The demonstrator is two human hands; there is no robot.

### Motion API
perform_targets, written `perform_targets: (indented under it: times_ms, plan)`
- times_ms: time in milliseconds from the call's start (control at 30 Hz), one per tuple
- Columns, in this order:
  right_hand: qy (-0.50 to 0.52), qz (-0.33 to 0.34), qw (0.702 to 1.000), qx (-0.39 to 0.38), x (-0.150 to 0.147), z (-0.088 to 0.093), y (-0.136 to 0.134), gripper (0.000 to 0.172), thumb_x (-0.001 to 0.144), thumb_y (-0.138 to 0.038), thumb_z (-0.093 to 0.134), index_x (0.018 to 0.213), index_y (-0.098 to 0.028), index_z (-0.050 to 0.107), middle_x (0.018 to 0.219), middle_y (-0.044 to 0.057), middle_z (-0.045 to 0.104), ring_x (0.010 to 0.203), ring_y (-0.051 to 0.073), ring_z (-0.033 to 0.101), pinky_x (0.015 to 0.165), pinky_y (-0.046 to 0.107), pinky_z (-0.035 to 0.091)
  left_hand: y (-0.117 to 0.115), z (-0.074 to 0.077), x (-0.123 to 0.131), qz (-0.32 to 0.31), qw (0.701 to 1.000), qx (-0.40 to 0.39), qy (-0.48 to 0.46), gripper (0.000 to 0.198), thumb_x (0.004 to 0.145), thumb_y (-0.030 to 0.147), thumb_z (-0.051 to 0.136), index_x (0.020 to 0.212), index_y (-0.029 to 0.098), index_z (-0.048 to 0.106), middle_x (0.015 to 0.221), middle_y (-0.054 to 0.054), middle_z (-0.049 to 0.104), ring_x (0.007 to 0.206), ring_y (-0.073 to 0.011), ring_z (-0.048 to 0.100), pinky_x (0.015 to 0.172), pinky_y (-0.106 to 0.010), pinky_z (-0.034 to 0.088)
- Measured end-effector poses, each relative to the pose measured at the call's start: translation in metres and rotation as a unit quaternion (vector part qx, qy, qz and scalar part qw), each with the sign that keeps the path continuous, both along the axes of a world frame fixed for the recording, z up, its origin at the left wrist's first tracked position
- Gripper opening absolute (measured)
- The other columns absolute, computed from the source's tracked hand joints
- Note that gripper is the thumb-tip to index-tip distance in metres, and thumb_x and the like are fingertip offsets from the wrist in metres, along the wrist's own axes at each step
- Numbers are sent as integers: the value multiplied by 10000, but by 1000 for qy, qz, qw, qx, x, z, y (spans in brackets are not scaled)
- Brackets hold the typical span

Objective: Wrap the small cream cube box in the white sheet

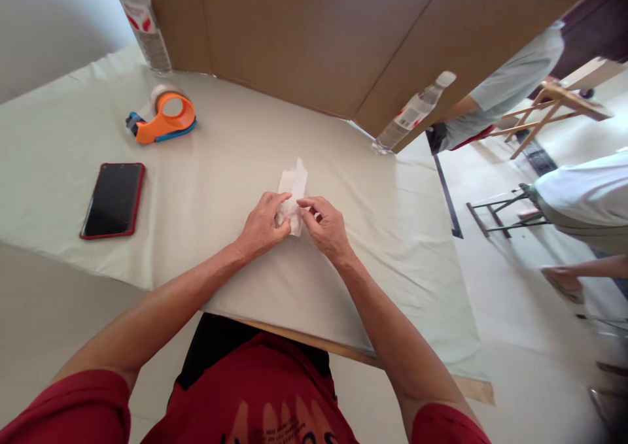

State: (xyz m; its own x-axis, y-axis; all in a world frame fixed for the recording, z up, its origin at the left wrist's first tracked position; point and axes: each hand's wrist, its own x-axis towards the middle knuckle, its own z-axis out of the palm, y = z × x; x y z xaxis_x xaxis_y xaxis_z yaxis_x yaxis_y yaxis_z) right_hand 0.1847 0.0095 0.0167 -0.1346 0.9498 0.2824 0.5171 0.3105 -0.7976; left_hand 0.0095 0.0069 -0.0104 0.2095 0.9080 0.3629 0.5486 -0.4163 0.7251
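Hands: You are holding your left hand (262,225) and right hand (326,225) close together, the fingertips of both pinching the near end of the folded white paper (294,182).
Paper position: It is lying on the pale cloth (220,169) straight in front of you, its near end bunching under your fingers and its far end sticking out free beyond them.
Step in hand: You are, by the look of it, working a fold at the near end; your fingers are hiding the crease itself.
Next move: Any further crease is likely calling for one hand pinning the paper flat while the other is pressing along the edge.
Long axis: It is running away from you, leaning slightly rightward.
Pointing: The free end is pointing toward the cardboard wall (304,38).
Around: A phone (114,200) is lying well to your left, with a tape dispenser (164,114) sitting beyond it.
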Motion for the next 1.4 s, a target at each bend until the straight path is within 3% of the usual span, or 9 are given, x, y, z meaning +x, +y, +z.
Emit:
perform_targets:
  times_ms: [133,267,500,767,867,967,1100,1267,1400]
  plan:
    - [-123,9,991,58,-2,-9,4,239,935,-232,543,1021,-190,762,1036,107,694,878,199,650,833,337,513,-2,2,-1,5,996,74,56,502,817,159,578,1319,153,587,1387,-170,530,998,-216,605,899,-379,544]
    - [-157,23,984,76,-1,-12,8,262,962,-232,514,1004,-229,773,994,91,701,963,218,648,878,345,505,1,0,-1,-22,988,118,101,439,842,147,554,1274,153,627,1342,-161,623,1150,-290,579,1014,-462,487]
    - [-39,24,998,42,10,-10,12,225,928,-251,544,989,-236,760,982,65,724,920,195,661,840,326,519,4,-2,-3,-32,985,120,123,374,847,181,558,1199,139,679,1303,-157,663,1166,-308,573,1006,-467,498]
    - [-13,15,1000,19,8,-11,12,215,897,-272,554,913,-213,759,911,66,720,827,180,647,796,322,513,4,1,-3,-48,984,120,120,431,847,154,536,1259,134,660,1328,-145,669,1150,-301,581,990,-466,501]
    - [32,-44,998,-28,13,-11,18,209,863,-314,590,942,-195,743,924,57,720,750,158,628,711,301,514,5,0,-4,-64,984,119,119,402,863,169,519,1227,135,685,1287,-126,703,1110,-295,593,973,-464,505]
    - [84,-95,983,-137,19,-13,31,294,793,-353,653,1013,-165,706,951,63,720,670,147,641,538,256,474,5,0,-4,-64,985,112,115,409,865,175,512,1234,150,686,1273,-118,713,1099,-288,596,968,-465,504]
    - [140,-98,958,-231,16,-12,53,371,704,-382,744,986,-149,683,816,48,699,548,141,606,362,221,340,5,1,-4,-59,986,113,111,417,852,173,520,1232,163,692,1257,-111,718,1091,-283,598,957,-456,507]
    - [135,-48,955,-259,2,-5,79,244,700,-384,772,726,-167,663,492,-39,523,420,91,416,374,222,259,4,1,-3,-61,986,118,104,400,857,177,507,1209,151,696,1236,-116,723,1065,-281,587,952,-454,514]
    - [177,-11,947,-268,-3,-5,90,218,617,-314,792,698,-163,658,559,-42,564,496,81,441,458,216,321,5,1,-3,-64,986,114,99,399,852,162,504,1200,135,697,1216,-109,733,1038,-277,584,942,-442,520]
